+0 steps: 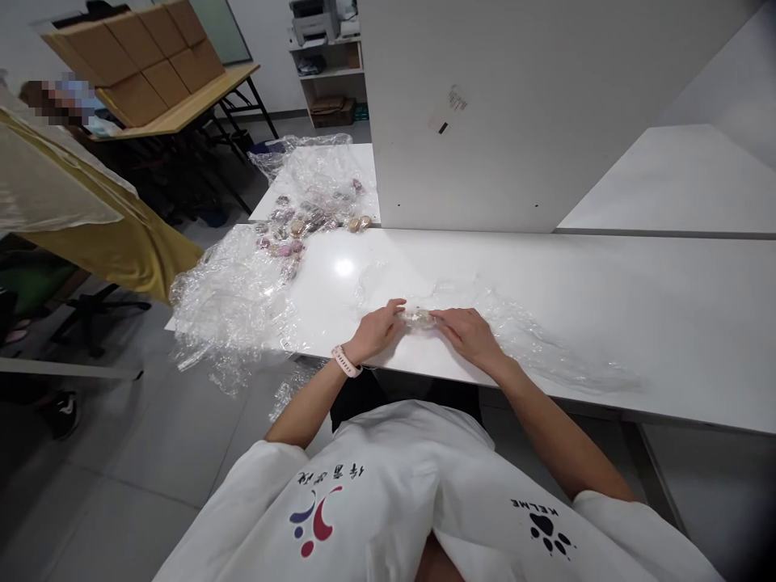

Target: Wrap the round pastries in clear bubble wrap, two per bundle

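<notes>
A small pale bundle wrapped in clear plastic (pixel 417 318) lies near the front edge of the white table, between my two hands. My left hand (pixel 377 331) grips its left end, with one finger raised a little. At the opposite end, my right hand (pixel 470 333) has its fingers closed on the bundle. What is inside the wrap is too small to make out. Behind and to the right of my right hand spreads a thin sheet of clear plastic film (pixel 533 331).
Crumpled clear film (pixel 236 291) is heaped at the table's left end and hangs over the edge. Several small wrapped items, gold (pixel 359 224) and pink (pixel 284 250), lie beside it. A tall white panel (pixel 473 121) rises behind the table. A person (pixel 66 101) is at the far left.
</notes>
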{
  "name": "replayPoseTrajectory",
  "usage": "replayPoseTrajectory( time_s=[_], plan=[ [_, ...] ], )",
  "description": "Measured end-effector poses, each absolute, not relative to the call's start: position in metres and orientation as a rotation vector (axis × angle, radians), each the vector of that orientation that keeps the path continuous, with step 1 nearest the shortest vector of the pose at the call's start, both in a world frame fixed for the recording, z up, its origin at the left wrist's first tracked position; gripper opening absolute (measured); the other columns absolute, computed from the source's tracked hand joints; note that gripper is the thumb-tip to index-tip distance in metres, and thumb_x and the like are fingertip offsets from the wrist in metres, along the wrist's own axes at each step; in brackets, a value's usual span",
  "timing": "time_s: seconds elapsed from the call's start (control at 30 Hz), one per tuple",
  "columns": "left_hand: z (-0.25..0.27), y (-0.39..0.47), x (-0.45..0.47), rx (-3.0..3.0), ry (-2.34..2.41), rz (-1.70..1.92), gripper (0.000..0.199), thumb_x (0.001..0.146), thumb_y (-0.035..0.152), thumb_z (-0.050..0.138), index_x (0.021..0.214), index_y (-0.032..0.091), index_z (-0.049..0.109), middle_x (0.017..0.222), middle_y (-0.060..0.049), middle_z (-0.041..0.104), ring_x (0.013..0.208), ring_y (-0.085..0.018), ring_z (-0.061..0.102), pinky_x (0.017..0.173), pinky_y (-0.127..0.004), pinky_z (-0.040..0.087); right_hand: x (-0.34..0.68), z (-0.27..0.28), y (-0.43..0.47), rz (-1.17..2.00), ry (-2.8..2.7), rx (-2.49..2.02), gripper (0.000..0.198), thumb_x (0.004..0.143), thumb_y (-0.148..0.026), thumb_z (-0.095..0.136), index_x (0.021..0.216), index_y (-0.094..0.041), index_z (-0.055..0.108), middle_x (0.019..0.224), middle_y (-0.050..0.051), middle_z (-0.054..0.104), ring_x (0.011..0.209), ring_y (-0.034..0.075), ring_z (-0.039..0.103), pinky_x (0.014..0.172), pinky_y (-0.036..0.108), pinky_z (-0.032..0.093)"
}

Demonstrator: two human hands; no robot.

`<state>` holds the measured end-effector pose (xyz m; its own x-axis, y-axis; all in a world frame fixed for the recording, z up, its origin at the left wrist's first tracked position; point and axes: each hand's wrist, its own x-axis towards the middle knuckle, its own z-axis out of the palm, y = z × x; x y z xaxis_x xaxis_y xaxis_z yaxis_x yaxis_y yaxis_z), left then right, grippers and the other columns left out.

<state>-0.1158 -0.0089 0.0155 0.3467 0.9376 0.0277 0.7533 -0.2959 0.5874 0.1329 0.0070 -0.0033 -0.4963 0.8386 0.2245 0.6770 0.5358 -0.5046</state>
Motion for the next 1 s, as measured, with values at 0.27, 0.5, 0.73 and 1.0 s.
replayPoseTrajectory(
  time_s=[0.27,0.5,0.73,1.0],
  plan=[
    [0.031,0.025,-0.113,2.056,1.921,0.587,0.021,0.091,0.027,0.063,0.109,0.018,0.060,0.103,-0.013,0.068,0.102,-0.032,0.063,0.085,-0.051,0.053,0.118,0.018,0.049,0.525,-2.218,-1.619,0.028,0.094,-0.040,0.052,0.097,-0.021,0.072,0.088,0.009,0.069,0.082,0.024,0.060,0.078,0.040,0.044],
    [0.006,-0.049,-0.089,2.298,1.705,0.676,0.054,0.090,0.015,0.047,0.144,0.017,0.042,0.147,-0.016,0.049,0.142,-0.035,0.039,0.113,-0.060,0.037,0.115,-0.001,-0.015,0.117,-2.155,-1.384,0.036,0.102,-0.034,0.036,0.117,-0.021,0.066,0.098,0.011,0.064,0.092,0.026,0.056,0.082,0.041,0.045],
    [-0.036,-0.020,-0.060,1.884,1.969,0.788,0.091,0.090,0.057,0.058,0.157,0.016,0.013,0.162,-0.025,0.022,0.153,-0.043,0.013,0.118,-0.068,0.019,0.109,-0.027,-0.017,0.272,-2.086,-1.535,0.039,0.100,-0.041,0.042,0.128,-0.022,0.061,0.099,0.010,0.064,0.086,0.024,0.063,0.069,0.035,0.048],
    [-0.010,0.007,-0.083,1.947,1.712,0.777,0.066,0.081,0.021,0.067,0.142,0.017,0.044,0.136,-0.015,0.060,0.132,-0.032,0.052,0.114,-0.055,0.037,0.116,-0.025,-0.003,0.596,-1.967,-1.544,0.042,0.094,-0.041,0.049,0.129,-0.021,0.062,0.095,0.005,0.068,0.074,0.019,0.062,0.072,0.034,0.049]
  ],
)
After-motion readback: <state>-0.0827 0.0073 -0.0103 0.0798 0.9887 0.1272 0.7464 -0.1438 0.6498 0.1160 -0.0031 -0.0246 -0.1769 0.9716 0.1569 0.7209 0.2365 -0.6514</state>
